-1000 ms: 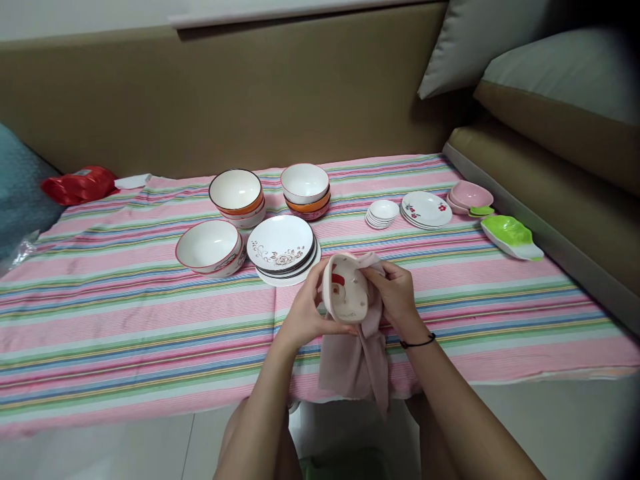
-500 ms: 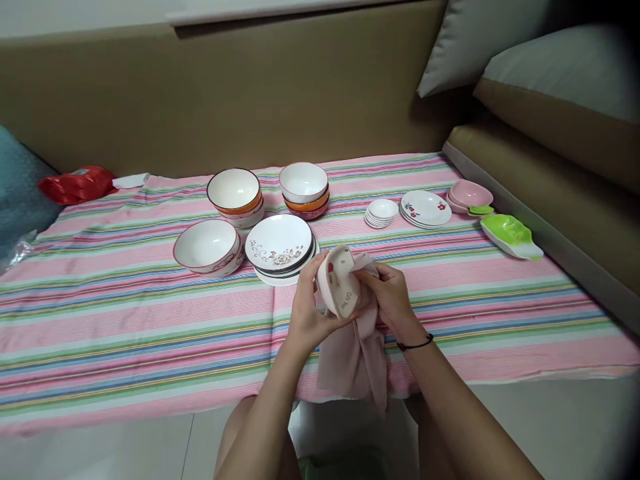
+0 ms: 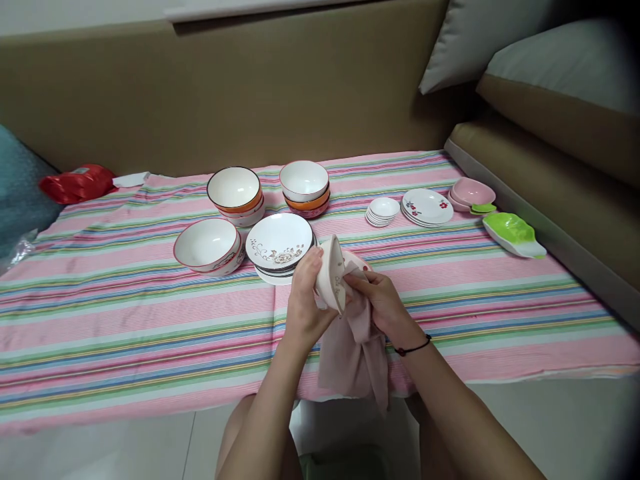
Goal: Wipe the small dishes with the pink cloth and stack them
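My left hand (image 3: 304, 297) is closed around a small cream bowl (image 3: 329, 277), tipped on its side with lettering on its inner face. In my right hand (image 3: 384, 301) is a dusty-pink cloth (image 3: 353, 360), pinched and pressed at the bowl's inside edge; the rest hangs down over the table's front edge. Behind the cloth shows a pale pink rim with red spots (image 3: 365, 267), whose object is mostly hidden. Just left of the bowl stands a stack of plates (image 3: 279, 239), the top one white with a brown flower pattern.
Bowl stacks (image 3: 206, 244) (image 3: 234, 189) (image 3: 304, 181) stand left and behind. To the right are small dishes (image 3: 384, 207), flowered plates (image 3: 427, 205), pink bowls (image 3: 473, 191) and a green leaf-shaped dish (image 3: 511, 230). A striped cloth (image 3: 125, 320) covers the surface; a sofa back (image 3: 300, 87) rises behind.
The bowl has turned in my left hand, so its inside now faces right and shows more edge-on. My right hand has shifted slightly left and down with the cloth, uncovering the red-spotted pink rim.
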The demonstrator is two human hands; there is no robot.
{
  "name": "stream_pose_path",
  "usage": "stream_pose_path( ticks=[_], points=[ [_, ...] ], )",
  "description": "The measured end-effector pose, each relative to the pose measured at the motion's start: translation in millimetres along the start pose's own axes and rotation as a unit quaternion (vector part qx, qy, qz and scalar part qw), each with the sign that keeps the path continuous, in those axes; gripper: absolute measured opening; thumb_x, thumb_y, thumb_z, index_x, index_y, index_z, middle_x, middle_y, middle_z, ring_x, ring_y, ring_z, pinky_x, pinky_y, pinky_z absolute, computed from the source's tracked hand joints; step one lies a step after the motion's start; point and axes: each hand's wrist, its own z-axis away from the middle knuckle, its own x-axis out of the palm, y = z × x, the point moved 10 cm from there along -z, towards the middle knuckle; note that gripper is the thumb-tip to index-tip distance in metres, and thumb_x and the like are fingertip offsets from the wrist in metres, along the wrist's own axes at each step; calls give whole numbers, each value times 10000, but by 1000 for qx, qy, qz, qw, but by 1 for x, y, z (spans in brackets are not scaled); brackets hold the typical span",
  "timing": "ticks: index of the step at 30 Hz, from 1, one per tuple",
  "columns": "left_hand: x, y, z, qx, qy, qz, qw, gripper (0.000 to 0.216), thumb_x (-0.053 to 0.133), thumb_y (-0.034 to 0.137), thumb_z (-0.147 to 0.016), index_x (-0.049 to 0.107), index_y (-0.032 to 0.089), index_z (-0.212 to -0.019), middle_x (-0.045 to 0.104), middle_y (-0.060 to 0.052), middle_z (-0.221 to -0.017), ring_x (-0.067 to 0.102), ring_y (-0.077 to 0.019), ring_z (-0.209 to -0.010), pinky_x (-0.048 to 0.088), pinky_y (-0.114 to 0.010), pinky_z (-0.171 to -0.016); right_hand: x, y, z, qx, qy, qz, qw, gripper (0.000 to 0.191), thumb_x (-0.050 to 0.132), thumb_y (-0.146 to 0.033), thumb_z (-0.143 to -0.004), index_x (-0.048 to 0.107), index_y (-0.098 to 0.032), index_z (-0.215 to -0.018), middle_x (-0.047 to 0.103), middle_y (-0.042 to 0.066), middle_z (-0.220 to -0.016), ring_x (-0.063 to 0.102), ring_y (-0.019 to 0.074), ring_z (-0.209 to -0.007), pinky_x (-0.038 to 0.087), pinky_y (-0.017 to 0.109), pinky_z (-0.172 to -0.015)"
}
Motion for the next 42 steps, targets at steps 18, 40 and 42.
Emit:
stream_pose_path(
  ticks=[18, 40, 42],
  points=[
    [21, -23, 3, -194, -122, 270, 935, 606, 770, 285, -695, 549, 289, -1260, 497, -103, -1377, 457, -287, -1271, 520, -383, -906, -39, -22, -9, -92, 117, -10, 989, 257, 826, -320, -489, 629, -180, -577, 575, -32, -570, 482, 120, -538, 394, 256, -505],
    [49, -25, 23, -297, -258, 281, 875, 1013, 874, 243, -505, 405, 269, -1403, 461, -79, -1421, 457, -308, -1263, 420, -375, -1027, -21, -33, -4, -123, 30, 95, 987, 262, 786, -363, -590, 623, -158, -601, 502, -33, -583, 417, 101, -557, 338, 233, -511],
    [49, -25, 24, -302, -249, 290, 873, 1021, 879, 241, -491, 413, 266, -1399, 497, -81, -1389, 495, -306, -1223, 440, -373, -1005, -20, -35, -3, -133, 30, 110, 984, 272, 785, -371, -593, 620, -155, -602, 484, -33, -586, 411, 102, -563, 330, 232, -512]
  ],
)
